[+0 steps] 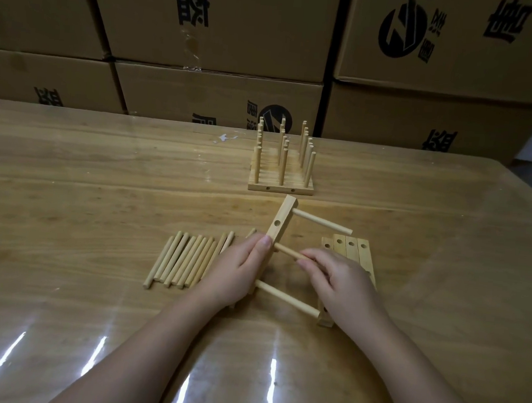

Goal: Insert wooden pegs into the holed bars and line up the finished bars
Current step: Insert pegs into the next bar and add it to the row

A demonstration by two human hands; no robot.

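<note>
My left hand [234,271] grips a holed wooden bar [279,222], held tilted above the table. Two pegs stick out of it to the right: a far peg [323,221] and a near peg [286,298]. My right hand [338,278] pinches a third peg [288,252] whose end sits at the bar's hole by my left thumb. Another hole in the bar shows open. Several loose pegs [185,260] lie side by side to the left. Several bare holed bars [351,248] lie under my right hand. Finished bars with upright pegs [282,171] stand lined up farther back.
The wooden table [101,190] has a glossy film with light streaks near me. Stacked cardboard boxes [215,90] wall off the far edge. A small white scrap [225,138] lies on the table at the back.
</note>
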